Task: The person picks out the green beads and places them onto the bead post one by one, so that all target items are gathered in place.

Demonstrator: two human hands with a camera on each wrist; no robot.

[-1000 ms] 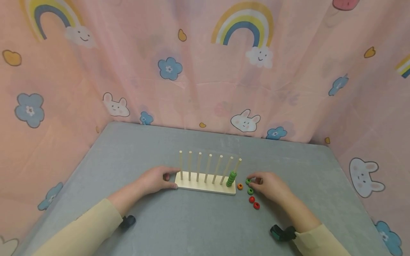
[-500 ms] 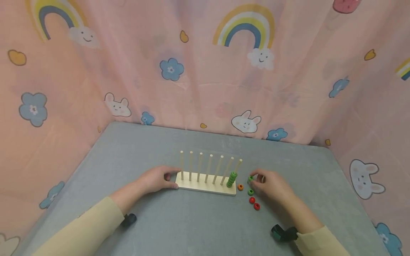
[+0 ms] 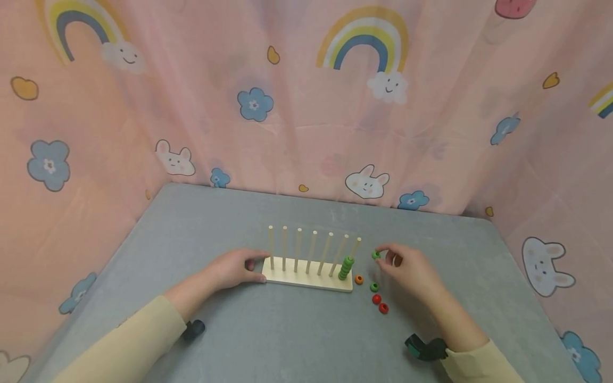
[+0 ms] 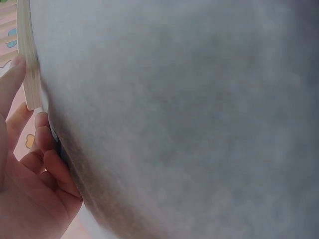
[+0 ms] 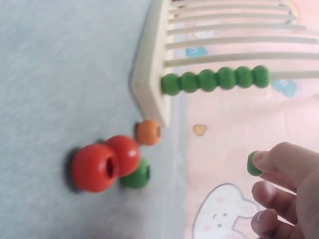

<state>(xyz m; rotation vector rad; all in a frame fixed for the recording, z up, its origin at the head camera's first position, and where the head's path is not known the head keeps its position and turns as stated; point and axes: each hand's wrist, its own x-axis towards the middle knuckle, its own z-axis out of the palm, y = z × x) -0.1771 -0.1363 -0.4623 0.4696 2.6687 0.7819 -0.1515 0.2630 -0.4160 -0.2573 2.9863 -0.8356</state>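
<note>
A pale wooden peg rack (image 3: pixel 306 276) stands on the table, its several upright pegs in a row. My left hand (image 3: pixel 237 268) grips the rack's left end, with the thumb at the front corner and a finger at the back one. Several green beads (image 5: pixel 207 79) are stacked on the rightmost peg. Right of the rack, my right hand (image 3: pixel 407 271) pinches a single green bead (image 3: pixel 375 255) between thumb and finger, raised off the table. Below that hand lie another green bead (image 3: pixel 374 287), an orange bead (image 3: pixel 359 279) and two red beads (image 3: pixel 383 308).
The grey table (image 3: pixel 287 335) reaches back to a pink patterned curtain (image 3: pixel 297 133) that hangs behind and at both sides. The loose beads lie close together beside the rack's right end. Each wrist wears a dark camera mount (image 3: pixel 425 348).
My right hand has picked the green bead up from beside the rack and raised it, moving slightly right, then up. My left hand has stayed at the rack's end.
</note>
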